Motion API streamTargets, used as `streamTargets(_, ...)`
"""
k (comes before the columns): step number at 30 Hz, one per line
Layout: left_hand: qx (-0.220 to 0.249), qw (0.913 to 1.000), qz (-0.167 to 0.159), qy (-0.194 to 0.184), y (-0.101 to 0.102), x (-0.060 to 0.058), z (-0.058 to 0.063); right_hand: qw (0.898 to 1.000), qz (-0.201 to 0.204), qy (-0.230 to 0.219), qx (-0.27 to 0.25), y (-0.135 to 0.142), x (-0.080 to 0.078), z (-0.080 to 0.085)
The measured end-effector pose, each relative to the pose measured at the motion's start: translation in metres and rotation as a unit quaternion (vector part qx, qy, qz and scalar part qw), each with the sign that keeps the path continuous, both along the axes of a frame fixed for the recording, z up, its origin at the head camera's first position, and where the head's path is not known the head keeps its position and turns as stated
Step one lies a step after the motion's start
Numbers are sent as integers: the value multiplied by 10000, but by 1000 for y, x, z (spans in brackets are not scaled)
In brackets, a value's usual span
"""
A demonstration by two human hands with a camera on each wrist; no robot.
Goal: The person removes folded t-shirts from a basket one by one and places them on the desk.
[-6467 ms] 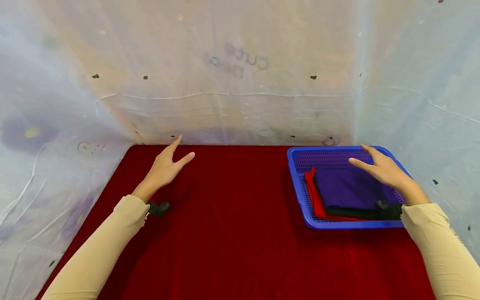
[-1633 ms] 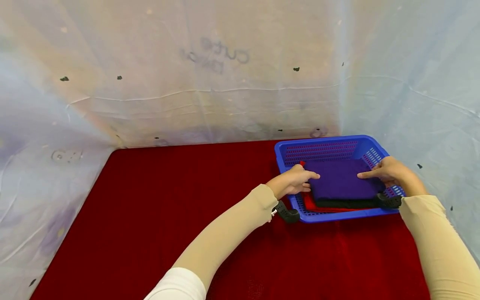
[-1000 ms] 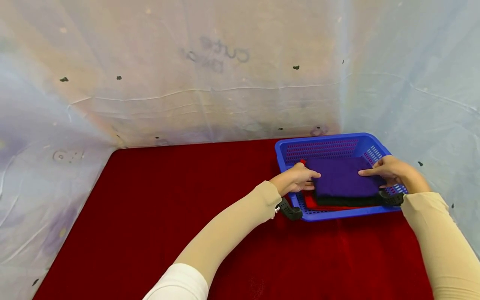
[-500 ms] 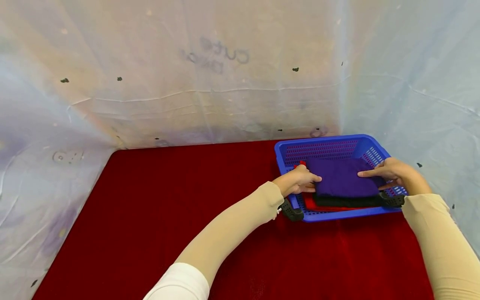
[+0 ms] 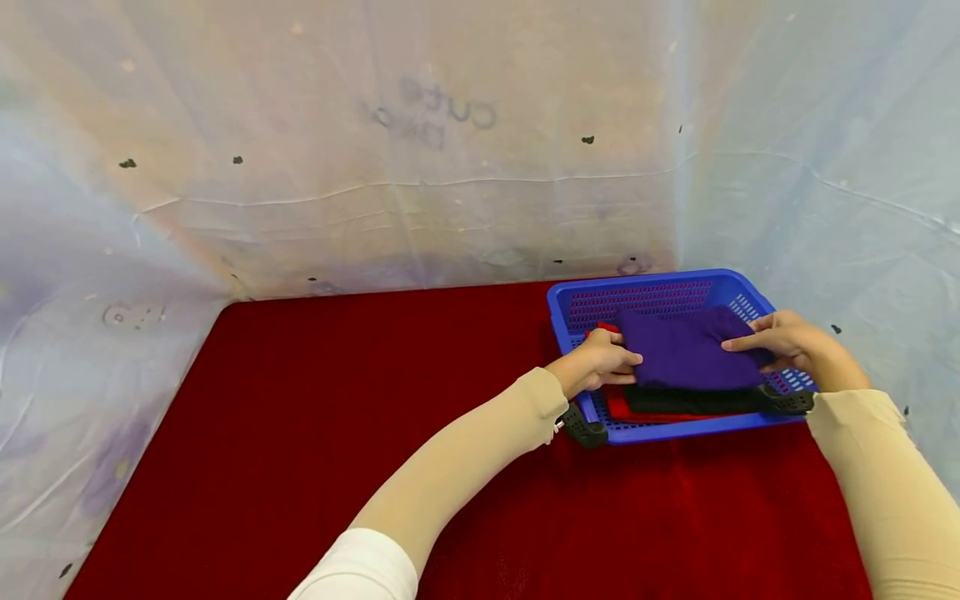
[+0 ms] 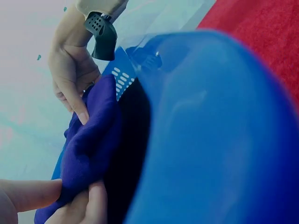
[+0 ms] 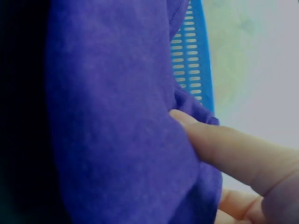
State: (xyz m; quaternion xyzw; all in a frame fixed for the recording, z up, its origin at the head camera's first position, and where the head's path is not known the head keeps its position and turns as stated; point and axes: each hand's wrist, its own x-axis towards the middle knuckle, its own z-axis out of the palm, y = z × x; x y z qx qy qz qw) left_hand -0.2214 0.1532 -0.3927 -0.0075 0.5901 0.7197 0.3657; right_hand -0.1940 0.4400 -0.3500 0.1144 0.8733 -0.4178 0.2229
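A folded purple cloth (image 5: 682, 354) is pinched at its two sides, thumbs on top and fingers beneath. My left hand (image 5: 603, 360) grips its left edge and my right hand (image 5: 795, 346) its right edge. The cloth sags and creases between them, raised over a folded black cloth (image 5: 678, 402). Under that shows a red cloth (image 5: 618, 406), all within the blue plastic basket (image 5: 675, 432). In the left wrist view the purple cloth (image 6: 96, 130) bunches between both hands. The right wrist view shows the thumb (image 7: 229, 149) pressing on the cloth, with other fingers partly hidden behind it.
The basket stands at the back right of a table covered in dark red cloth (image 5: 375, 400). Pale plastic sheeting (image 5: 450, 225) hangs behind and at both sides, close to the basket. A black wrist-worn device (image 5: 585, 425) overlaps the basket's front left corner.
Earlier the hands were apart and held nothing; then they came to the cloth's sides. Over the last half second the purple cloth has risen slightly and creased, showing more of the black one.
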Motion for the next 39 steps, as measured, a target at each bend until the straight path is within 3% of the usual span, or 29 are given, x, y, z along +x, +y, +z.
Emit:
streamTargets(14,489,9986,179,-107,-5,2,7,9985,-284,385,-279,4,11,9)
streamTargets(27,736,9973,-9,52,-32,-6,27,9834,-784,904,-1364,-16,11,25)
streamTargets(39,839,9957,-103,388,-62,-16,43,9794,-551,1289,-1457,-42,6,42)
